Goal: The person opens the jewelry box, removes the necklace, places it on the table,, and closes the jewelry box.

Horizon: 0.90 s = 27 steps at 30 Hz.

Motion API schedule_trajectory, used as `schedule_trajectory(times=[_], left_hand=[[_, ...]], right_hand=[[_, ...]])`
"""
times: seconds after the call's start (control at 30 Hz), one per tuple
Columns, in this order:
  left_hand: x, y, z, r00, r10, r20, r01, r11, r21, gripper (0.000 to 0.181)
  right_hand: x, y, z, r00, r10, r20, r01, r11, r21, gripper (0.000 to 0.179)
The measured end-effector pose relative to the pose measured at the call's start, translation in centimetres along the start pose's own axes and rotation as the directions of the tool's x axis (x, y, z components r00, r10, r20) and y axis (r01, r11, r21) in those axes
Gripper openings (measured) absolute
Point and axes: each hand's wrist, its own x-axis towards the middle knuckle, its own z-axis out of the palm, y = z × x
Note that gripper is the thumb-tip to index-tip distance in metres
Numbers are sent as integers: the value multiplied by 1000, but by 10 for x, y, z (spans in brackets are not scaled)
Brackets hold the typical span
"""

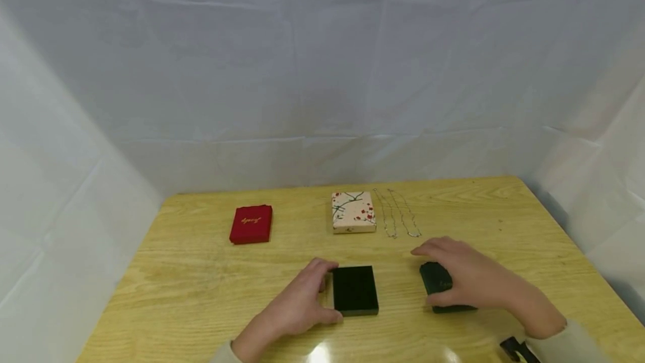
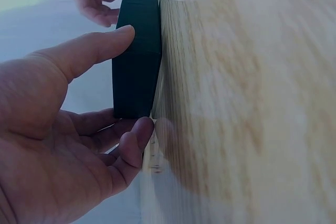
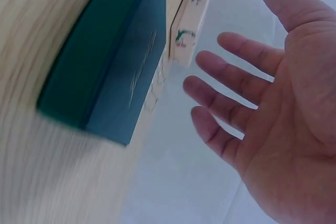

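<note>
A dark green square box [image 1: 355, 291] with a black top face lies on the table in front of me. My left hand [image 1: 307, 301] holds it at its left side; in the left wrist view the thumb presses one side wall and curled fingers meet the opposite edge. Further right lies a green box lid [image 1: 436, 280] with gold script, also large in the right wrist view [image 3: 128, 66]. Over this lid is my right hand [image 1: 471, 273], fingers spread and partly hiding it. In the right wrist view its palm and fingers are apart from the lid.
A red box [image 1: 251, 224] with gold script sits at the back left. Behind the green box stands a cream box [image 1: 354, 213] with a floral print, two thin chain necklaces [image 1: 398, 214] beside it. A black object [image 1: 519, 349] lies near the right sleeve. White sheeting surrounds the table.
</note>
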Motion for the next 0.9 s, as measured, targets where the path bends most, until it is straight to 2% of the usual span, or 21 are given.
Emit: schedule_trajectory(times=[0.3,0.63,0.9], left_hand=[[0,1,-1,1000,2,4,-2,1000,-4,90],[0,-1,0,1000,-1,9,1,1000,-22,90],[1,0,0,1000,-10,9,10,1000,-29,91]], right_hand=[[-16,21,-4,991,58,119,-60,998,18,100],[-21,27,0,982,103,159,-106,994,6,95],[-20,30,5,980,107,167,-112,994,21,93]])
